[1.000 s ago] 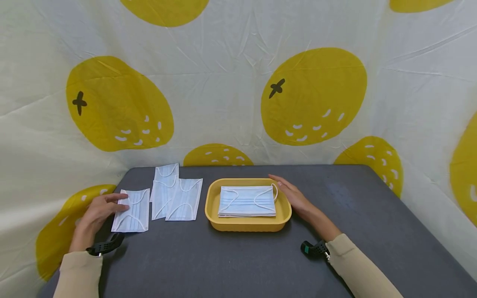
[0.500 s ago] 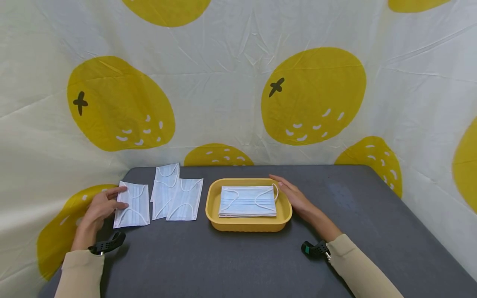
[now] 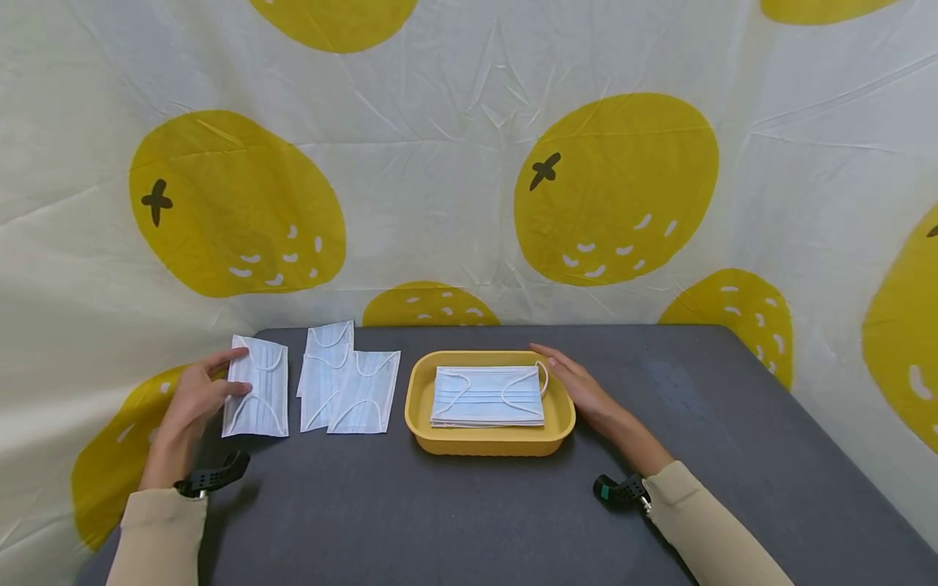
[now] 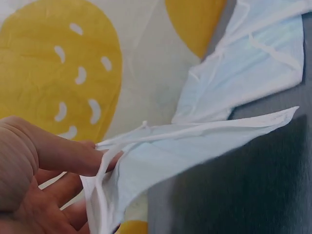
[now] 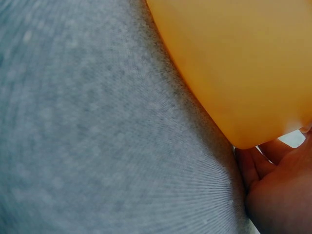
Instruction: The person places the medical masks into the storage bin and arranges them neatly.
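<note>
My left hand point(image 3: 192, 399) pinches the left edge of a pale blue face mask point(image 3: 256, 397) between thumb and fingers. The left wrist view has this mask point(image 4: 161, 158) raised over the table with its lower edge hanging free. My right hand point(image 3: 584, 395) lies with fingers extended along the right end of a yellow tray point(image 3: 484, 442). Close up in the right wrist view, the fingers point(image 5: 253, 168) reach around the tray's outer wall point(image 5: 243, 73). Inside the tray lies a neat stack of face masks point(image 3: 484, 396), ear loops on top.
Several more face masks point(image 3: 362, 395) overlap on the dark grey table point(image 3: 469, 521), between the left hand and the tray. A white curtain point(image 3: 425, 187) printed with yellow fruit hangs behind the table and along its left side.
The left hand has raised the mask off the table, shifting it away from the body and tilting it more upright. The right hand and tray hold their places.
</note>
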`<state>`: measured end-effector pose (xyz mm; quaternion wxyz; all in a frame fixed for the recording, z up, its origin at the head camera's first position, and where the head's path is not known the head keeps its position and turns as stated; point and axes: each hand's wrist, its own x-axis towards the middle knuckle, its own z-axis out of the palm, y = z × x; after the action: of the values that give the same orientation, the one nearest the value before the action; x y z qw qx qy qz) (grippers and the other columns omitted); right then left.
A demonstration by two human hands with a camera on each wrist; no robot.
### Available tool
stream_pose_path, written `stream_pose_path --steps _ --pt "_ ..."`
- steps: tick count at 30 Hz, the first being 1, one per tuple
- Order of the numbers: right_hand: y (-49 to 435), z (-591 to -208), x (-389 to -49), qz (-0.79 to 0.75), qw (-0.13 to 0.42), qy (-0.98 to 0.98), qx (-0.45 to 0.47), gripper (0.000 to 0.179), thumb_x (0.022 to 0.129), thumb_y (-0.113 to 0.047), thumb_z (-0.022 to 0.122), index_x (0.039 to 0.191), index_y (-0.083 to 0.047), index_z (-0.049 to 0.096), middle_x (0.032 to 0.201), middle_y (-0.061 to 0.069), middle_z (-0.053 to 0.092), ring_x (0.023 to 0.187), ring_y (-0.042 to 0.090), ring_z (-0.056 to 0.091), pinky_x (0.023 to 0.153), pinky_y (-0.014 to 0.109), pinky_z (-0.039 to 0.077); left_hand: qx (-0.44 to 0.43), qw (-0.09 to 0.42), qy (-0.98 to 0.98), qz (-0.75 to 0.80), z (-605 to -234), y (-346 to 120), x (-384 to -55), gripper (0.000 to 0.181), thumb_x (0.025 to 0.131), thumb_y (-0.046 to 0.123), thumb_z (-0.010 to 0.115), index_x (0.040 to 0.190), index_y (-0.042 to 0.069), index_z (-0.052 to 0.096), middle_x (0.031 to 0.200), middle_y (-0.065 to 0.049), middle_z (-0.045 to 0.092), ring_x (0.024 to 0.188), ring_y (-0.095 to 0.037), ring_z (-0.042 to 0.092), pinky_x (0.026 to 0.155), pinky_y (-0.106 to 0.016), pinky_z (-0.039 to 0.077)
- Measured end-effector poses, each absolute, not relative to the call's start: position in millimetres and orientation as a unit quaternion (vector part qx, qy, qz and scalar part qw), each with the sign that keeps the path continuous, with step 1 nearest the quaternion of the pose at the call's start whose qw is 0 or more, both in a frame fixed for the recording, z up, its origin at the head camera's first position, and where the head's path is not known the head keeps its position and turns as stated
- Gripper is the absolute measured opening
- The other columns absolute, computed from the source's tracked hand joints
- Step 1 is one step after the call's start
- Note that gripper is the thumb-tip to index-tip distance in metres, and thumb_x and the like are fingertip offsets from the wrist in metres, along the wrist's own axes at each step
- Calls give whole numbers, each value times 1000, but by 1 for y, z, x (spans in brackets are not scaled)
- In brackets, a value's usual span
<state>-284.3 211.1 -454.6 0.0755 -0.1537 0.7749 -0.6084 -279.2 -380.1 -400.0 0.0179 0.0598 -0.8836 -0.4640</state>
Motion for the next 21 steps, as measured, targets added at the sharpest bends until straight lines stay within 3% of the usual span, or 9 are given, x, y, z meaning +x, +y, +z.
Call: stream_pose_path --steps 14,21 --pt "211 -453 -285 -611 76 774 -151 54 115 -34 30 163 -12 30 169 17 31 156 39 28 126 60 22 38 32 -859 -510 -392 -360 -283 73 95 4 68 160 4 35 170 -27 19 147 -50 25 120 -71 25" --pt "211 -454 -285 -600 80 781 -155 54 115 -36 28 164 -12 29 168 16 32 155 37 31 124 58 27 33 41 -852 -520 -385 -348 -281 70 95 5 69 158 3 38 168 -27 26 143 -48 28 118 -72 28"
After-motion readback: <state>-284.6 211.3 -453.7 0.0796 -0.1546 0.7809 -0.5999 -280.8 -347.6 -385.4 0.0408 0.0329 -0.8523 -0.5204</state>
